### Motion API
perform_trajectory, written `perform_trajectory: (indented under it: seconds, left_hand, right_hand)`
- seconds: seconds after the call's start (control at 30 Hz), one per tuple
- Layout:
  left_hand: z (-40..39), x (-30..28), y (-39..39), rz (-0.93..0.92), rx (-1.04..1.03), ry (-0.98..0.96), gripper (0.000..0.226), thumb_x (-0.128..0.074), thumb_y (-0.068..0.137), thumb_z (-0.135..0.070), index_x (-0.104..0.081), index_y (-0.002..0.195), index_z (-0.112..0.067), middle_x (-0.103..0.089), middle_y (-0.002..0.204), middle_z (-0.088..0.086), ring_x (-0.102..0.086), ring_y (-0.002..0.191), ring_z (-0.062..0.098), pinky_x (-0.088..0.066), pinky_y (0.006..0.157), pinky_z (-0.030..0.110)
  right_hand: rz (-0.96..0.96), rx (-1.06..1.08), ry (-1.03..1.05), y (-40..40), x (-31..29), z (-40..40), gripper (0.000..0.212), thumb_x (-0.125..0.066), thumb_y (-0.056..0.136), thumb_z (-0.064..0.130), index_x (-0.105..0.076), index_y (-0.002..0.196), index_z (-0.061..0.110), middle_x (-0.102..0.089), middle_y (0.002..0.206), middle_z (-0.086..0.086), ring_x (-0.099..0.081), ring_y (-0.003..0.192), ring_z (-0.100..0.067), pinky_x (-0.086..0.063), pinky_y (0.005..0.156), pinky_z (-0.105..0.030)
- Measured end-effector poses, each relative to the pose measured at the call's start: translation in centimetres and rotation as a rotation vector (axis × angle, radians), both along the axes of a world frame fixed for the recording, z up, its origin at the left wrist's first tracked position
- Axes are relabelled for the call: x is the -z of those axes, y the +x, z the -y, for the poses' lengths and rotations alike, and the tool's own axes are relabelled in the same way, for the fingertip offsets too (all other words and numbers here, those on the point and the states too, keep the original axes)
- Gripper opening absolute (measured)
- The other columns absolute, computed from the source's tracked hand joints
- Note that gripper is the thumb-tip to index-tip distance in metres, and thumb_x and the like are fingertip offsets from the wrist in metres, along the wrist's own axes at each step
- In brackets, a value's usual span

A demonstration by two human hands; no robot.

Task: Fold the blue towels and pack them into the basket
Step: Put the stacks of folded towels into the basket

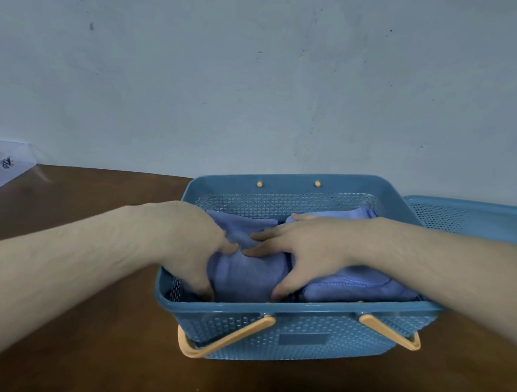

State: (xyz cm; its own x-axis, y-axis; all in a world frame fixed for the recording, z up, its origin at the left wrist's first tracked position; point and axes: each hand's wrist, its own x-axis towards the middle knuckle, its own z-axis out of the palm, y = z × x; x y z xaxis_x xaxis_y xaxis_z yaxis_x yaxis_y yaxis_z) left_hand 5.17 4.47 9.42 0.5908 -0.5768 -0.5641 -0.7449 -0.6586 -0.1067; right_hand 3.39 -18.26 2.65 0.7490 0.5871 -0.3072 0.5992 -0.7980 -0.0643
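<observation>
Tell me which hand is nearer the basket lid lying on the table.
Right. The right hand presses the towels in the basket, on the side toward the lid; the left hand works at the basket's far side from it.

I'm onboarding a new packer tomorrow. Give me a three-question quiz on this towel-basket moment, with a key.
1. True or false: both hands are inside the basket, on the blue towels.
2. Where does the basket's lid lie? A) on the basket B) on the table to the right of the basket C) on the floor
3. What colour is the basket's handle?

Key: 1 true: left hand and right hand are on the towels. 2 B. 3 orange.
</observation>
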Motion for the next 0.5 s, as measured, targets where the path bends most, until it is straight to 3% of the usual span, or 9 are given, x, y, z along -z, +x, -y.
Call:
perform_trajectory:
  seconds: [0.07,0.13,0.2,0.27,0.4,0.5]
  left_hand:
    - [0.8,-0.2,-0.7,-0.033,-0.067,0.008,0.075,-0.073,0.083,-0.055,-0.041,0.149,-0.038,-0.051,0.146,-0.014,-0.049,0.132,0.011,-0.037,0.110,0.026]
    - [1.0,-0.2,-1.0,-0.011,-0.052,-0.015,0.077,-0.075,0.080,-0.055,-0.045,0.148,-0.034,-0.056,0.142,-0.009,-0.053,0.129,0.014,-0.041,0.110,0.034]
    - [0.7,-0.7,-0.3,0.020,-0.013,-0.085,0.085,-0.072,0.069,-0.073,-0.046,0.144,-0.044,-0.059,0.136,-0.017,-0.057,0.122,0.007,-0.044,0.106,0.033]
    - [0.7,-1.3,0.1,0.057,-0.004,-0.136,0.086,-0.059,0.063,-0.085,-0.046,0.141,-0.051,-0.061,0.131,-0.025,-0.058,0.117,0.000,-0.045,0.103,0.030]
    - [4.2,-2.8,-0.9,0.084,0.011,-0.379,0.049,-0.060,0.088,-0.064,-0.059,0.132,-0.042,-0.064,0.125,-0.026,-0.060,0.111,-0.005,-0.045,0.103,0.027]
    - [8.7,-3.5,-1.6,0.120,0.014,-0.522,0.042,-0.061,0.091,-0.054,-0.062,0.130,-0.038,-0.064,0.125,-0.020,-0.064,0.106,0.001,-0.047,0.100,0.026]
  right_hand:
    - [0.004,-0.010,0.067,-0.4,-0.2,0.4,0.084,-0.061,0.077,0.077,-0.034,0.151,0.047,-0.030,0.161,0.020,-0.037,0.143,-0.010,-0.033,0.113,-0.033]
    - [-0.041,0.033,0.177,-0.8,-0.7,1.0,0.083,-0.069,0.080,0.068,-0.034,0.152,0.046,-0.027,0.161,0.021,-0.031,0.145,-0.003,-0.024,0.116,-0.021]
    - [-0.074,0.076,0.265,-1.4,-1.5,1.9,0.089,-0.071,0.078,0.069,-0.032,0.154,0.043,-0.029,0.160,0.024,-0.027,0.145,0.003,-0.020,0.122,-0.022]
    - [-0.053,0.117,0.294,-2.2,-2.4,3.1,0.089,-0.067,0.077,0.074,-0.035,0.153,0.040,-0.037,0.155,0.025,-0.034,0.142,0.003,-0.029,0.121,-0.029]
    - [0.092,0.209,0.334,-5.3,-4.9,6.6,0.059,-0.063,0.092,0.057,-0.048,0.146,0.039,-0.051,0.146,0.021,-0.045,0.132,0.002,-0.032,0.113,-0.018]
    - [0.187,0.275,0.355,-8.1,-6.3,9.9,0.044,-0.063,0.096,0.044,-0.057,0.138,0.034,-0.060,0.137,0.014,-0.051,0.124,-0.002,-0.036,0.107,-0.019]
